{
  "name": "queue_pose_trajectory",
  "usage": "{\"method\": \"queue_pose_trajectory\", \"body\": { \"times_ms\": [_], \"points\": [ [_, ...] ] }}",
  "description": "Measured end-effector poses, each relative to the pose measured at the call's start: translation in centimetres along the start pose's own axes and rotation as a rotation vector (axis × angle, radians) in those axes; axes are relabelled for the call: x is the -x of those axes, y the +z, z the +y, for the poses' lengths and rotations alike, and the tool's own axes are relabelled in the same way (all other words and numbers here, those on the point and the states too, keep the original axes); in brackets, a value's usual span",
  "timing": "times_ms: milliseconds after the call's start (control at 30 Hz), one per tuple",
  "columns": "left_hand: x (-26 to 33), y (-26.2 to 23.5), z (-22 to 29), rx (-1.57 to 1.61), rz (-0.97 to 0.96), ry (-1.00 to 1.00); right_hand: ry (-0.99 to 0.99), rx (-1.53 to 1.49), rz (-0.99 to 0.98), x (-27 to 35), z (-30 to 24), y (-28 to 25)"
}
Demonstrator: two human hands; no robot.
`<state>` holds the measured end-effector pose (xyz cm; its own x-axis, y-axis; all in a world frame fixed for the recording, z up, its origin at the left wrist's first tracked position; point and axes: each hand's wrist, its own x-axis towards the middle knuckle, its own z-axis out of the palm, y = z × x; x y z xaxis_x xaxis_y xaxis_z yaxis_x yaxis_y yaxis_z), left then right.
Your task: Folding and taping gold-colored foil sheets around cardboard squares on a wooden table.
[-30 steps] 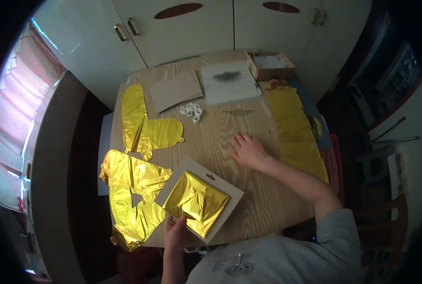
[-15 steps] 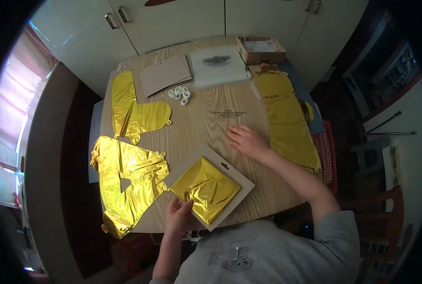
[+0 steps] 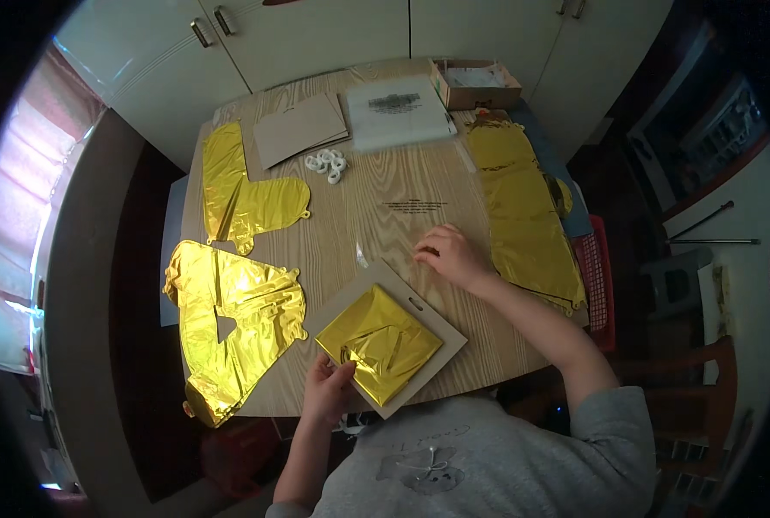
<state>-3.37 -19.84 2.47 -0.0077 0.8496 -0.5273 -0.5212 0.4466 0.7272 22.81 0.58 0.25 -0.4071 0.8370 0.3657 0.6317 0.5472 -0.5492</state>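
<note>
My left hand (image 3: 329,388) pinches the near left side of a grey-brown card (image 3: 443,321) with a hanging slot, thumb on top. On it lies a folded gold foil balloon (image 3: 389,332), held flat under that thumb. Beyond the card a clear plastic bag (image 3: 415,207) with small dark print lies on the table, hard to see against the wood. My right hand (image 3: 452,257) rests over the bag's near part, its fingers curled and pinching what looks like the bag's edge; the fingertips are partly hidden.
Gold foil balloons lie flat at the far left (image 3: 238,190), near left (image 3: 247,319) and right (image 3: 532,216). Toward the back are cards (image 3: 303,134), a stack of clear bags (image 3: 399,121), white rings (image 3: 326,164) and a cardboard box (image 3: 480,97). A red basket (image 3: 605,293) stands at right.
My right fingers have curled in from a flatter spread. The printed bag has shifted slightly toward me against the table. My left hand keeps its hold on the card and balloon.
</note>
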Motion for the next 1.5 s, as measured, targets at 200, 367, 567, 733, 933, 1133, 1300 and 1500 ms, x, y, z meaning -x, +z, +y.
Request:
{"method": "queue_pose_trajectory", "body": {
  "times_ms": [200, 367, 567, 733, 933, 1133, 1300, 1500],
  "points": [
    [-0.2, -0.6, -0.2, 0.005, -0.002, -0.002, 0.190, -0.197, -0.156, -1.5, 0.0, -0.8],
    [-0.3, -0.6, -0.1, -0.021, -0.004, 0.002, 0.040, 0.034, -0.045, -1.2, 0.3, -0.2],
    [-0.4, -0.1, 0.3, 0.013, -0.028, 0.018, -0.015, 0.234, -0.068, 0.1, 1.5, 0.7],
    [-0.4, -0.1, 0.4, 0.009, -0.018, 0.007, -0.163, 0.221, 0.012, 0.4, 0.5, 0.6],
    [-0.7, -0.2, 0.7, 0.106, -0.030, 0.011, -0.078, 0.113, -0.173, 0.0, -1.1, -0.8],
    [-1.3, 1.1, 0.9, 0.077, 0.019, 0.084, 0.059, -0.039, -0.398, -1.3, -0.9, -1.2],
    [-1.5, 1.9, 0.9, 0.037, 0.054, 0.097, 0.050, -0.028, -0.515, -2.3, -2.3, -2.3],
    [-1.9, 2.8, 0.4, -0.150, 0.105, 0.164, 0.009, -0.006, -0.427, -1.7, -2.5, -1.2]
  ]
}}
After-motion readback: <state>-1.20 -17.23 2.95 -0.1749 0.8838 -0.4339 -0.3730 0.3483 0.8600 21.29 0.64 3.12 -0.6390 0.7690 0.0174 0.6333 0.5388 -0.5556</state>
